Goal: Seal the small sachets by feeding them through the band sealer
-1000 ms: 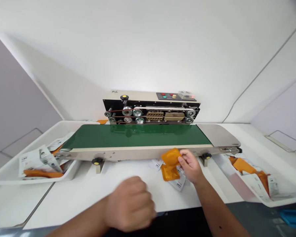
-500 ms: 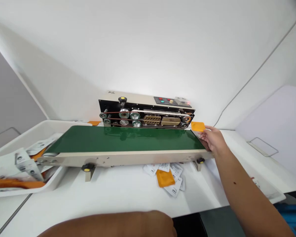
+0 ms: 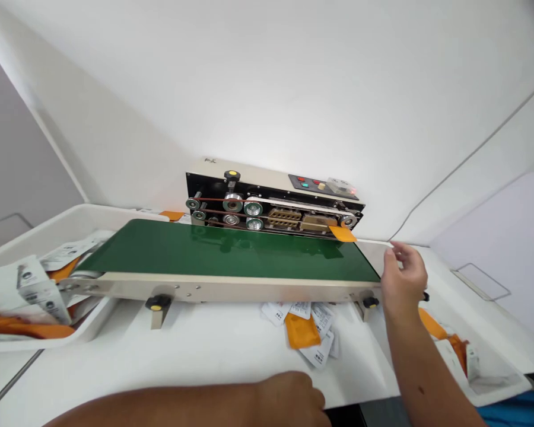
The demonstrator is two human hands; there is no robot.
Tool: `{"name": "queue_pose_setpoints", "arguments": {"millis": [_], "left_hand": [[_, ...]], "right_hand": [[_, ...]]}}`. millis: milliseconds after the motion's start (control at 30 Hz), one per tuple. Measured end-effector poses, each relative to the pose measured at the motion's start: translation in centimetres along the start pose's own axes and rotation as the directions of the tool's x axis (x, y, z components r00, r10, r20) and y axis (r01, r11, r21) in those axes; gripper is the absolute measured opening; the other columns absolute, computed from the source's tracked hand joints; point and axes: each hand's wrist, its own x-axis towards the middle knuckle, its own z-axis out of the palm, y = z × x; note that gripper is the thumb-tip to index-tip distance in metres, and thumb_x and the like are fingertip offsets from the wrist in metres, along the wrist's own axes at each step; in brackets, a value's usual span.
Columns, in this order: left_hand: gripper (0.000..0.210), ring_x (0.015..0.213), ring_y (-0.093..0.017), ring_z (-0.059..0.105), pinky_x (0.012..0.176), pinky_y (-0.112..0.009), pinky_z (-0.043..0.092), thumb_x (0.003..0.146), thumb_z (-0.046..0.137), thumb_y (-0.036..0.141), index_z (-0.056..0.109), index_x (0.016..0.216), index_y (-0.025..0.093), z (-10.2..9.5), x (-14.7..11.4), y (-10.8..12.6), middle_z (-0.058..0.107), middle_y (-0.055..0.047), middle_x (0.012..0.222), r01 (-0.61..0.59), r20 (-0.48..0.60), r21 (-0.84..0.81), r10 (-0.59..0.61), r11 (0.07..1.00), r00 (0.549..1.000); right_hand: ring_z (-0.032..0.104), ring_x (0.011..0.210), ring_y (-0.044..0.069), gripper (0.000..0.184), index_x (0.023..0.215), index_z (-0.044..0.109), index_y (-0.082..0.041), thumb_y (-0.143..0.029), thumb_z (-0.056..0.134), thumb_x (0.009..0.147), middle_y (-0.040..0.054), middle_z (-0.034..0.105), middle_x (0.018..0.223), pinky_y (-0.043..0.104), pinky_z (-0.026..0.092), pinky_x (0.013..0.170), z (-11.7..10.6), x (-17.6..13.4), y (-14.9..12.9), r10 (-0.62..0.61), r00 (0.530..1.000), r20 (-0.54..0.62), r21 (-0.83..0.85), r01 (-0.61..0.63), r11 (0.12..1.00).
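One orange packet (image 3: 344, 235) pokes from the sealing machine (image 3: 244, 171). The right hand (image 3: 407, 282) has a loose, empty grip; the left hand (image 3: 291, 396), I can't tell. Two bins (image 3: 111, 216) sit on the table (image 3: 196, 350) by a white wall (image 3: 276, 89).

I count two hands, a left hand (image 3: 296, 398) and a right hand (image 3: 404, 277); one machine (image 3: 273, 201), one green belt (image 3: 222, 255); three black knobs (image 3: 159, 302); two red buttons (image 3: 301, 179); two bins, a left bin (image 3: 95, 327) and a right bin (image 3: 493, 351); one orange packet (image 3: 344, 234) at the machine, another (image 3: 302, 332) over at least four white packets (image 3: 318, 353). The bins' packets overlap too much to count.
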Motion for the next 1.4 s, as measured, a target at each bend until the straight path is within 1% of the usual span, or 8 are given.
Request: {"name": "queue_pose_setpoints", "arguments": {"millis": [100, 200, 300, 400, 633, 900, 1167, 1400], "left_hand": [[0.004, 0.074, -0.027, 0.067, 0.051, -0.037, 0.048, 0.085, 0.072, 0.024, 0.075, 0.088, 0.023, -3.6, -0.7, -0.6, 0.07, -0.011, 0.079, 0.348, -0.028, 0.138, -0.347, 0.927, 0.937], [0.022, 0.064, -0.028, 0.068, 0.046, -0.036, 0.045, 0.084, 0.067, 0.012, 0.077, 0.102, 0.019, -4.5, -1.5, -2.0, 0.072, -0.014, 0.086, 0.672, -0.016, 0.234, -0.688, 0.703, 0.726], [0.045, 0.058, -0.027, 0.069, 0.043, -0.033, 0.043, 0.081, 0.066, 0.007, 0.071, 0.125, 0.014, -3.5, -2.6, -3.3, 0.071, -0.026, 0.112, 0.771, -0.052, 0.331, -0.805, 0.544, 0.59], [0.056, 0.057, -0.027, 0.07, 0.045, -0.032, 0.044, 0.079, 0.068, 0.007, 0.066, 0.135, 0.012, -2.7, -3.4, -4.3, 0.068, -0.032, 0.121, 0.798, -0.069, 0.343, -0.834, 0.495, 0.547], [0.042, 0.057, -0.026, 0.07, 0.047, -0.032, 0.049, 0.083, 0.062, 0.004, 0.07, 0.123, 0.01, -3.9, -2.8, -5.7, 0.072, -0.019, 0.091, 0.779, -0.061, 0.338, -0.814, 0.527, 0.577], [0.033, 0.059, -0.028, 0.07, 0.046, -0.035, 0.051, 0.083, 0.059, -0.001, 0.072, 0.112, 0.002, -4.0, -2.7, -6.1, 0.072, -0.018, 0.082, 0.748, -0.023, 0.323, -0.785, 0.58, 0.619], [0.012, 0.07, -0.028, 0.072, 0.058, -0.035, 0.052, 0.083, 0.065, 0.001, 0.072, 0.085, 0.01, -4.7, -2.6, -6.0, 0.072, -0.014, 0.079, 0.707, -0.028, 0.276, -0.73, 0.651, 0.683], [0.015, 0.062, -0.026, 0.067, 0.05, -0.032, 0.046, 0.083, 0.063, 0.001, 0.064, 0.077, 0.015, -6.8, -2.8, -4.2, 0.068, -0.008, 0.072, 0.676, -0.205, 0.265, -0.644, 0.688, 0.737]], "right_hand": [[0.064, 0.087, 0.023, 0.018, 0.101, 0.07, -0.019, -0.033, 0.063, 0.092, 0.0097, 0.067, 0.097, 0.036, 0.053, 0.074, -1.2, -5.1, -0.3, -0.284, 0.959, 0.005, 0.061, 0.283, 0.957], [0.064, 0.076, 0.024, 0.014, 0.101, 0.068, -0.023, -0.019, 0.062, 0.09, 0.0079, 0.068, 0.086, 0.04, 0.053, 0.07, -1.4, -9.0, -0.2, -0.527, 0.835, 0.161, 0.16, 0.505, 0.848], [0.062, 0.069, 0.024, 0.03, 0.111, 0.066, -0.025, -0.008, 0.059, 0.087, 0.0058, 0.067, 0.081, 0.04, 0.052, 0.064, -1.0, -10.9, 0.2, -0.637, 0.719, 0.276, 0.25, 0.586, 0.77], [0.061, 0.067, 0.023, 0.035, 0.114, 0.064, -0.024, -0.006, 0.057, 0.085, 0.0049, 0.066, 0.077, 0.04, 0.052, 0.063, -0.7, -11.5, 0.7, -0.65, 0.694, 0.31, 0.282, 0.586, 0.76], [0.061, 0.064, 0.022, 0.031, 0.11, 0.066, -0.023, -0.007, 0.055, 0.086, 0.0047, 0.067, 0.074, 0.038, 0.052, 0.059, -0.6, -11.8, 0.5, -0.637, 0.685, 0.354, 0.322, 0.55, 0.771], [0.056, 0.063, 0.02, 0.031, 0.107, 0.065, -0.022, -0.003, 0.054, 0.085, 0.005, 0.064, 0.073, 0.034, 0.049, 0.057, -0.4, -11.9, -0.1, -0.634, 0.681, 0.365, 0.355, 0.528, 0.772], [0.054, 0.062, 0.019, 0.029, 0.105, 0.065, -0.019, -0.001, 0.054, 0.085, 0.0044, 0.063, 0.072, 0.033, 0.047, 0.057, -0.2, -12.2, 0.1, -0.648, 0.673, 0.357, 0.397, 0.519, 0.757], [0.056, 0.064, 0.021, 0.025, 0.11, 0.066, -0.018, -0.009, 0.053, 0.09, 0.0055, 0.063, 0.074, 0.034, 0.046, 0.059, 0.0, -11.9, 0.3, -0.633, 0.626, 0.455, 0.438, 0.462, 0.771]]}}
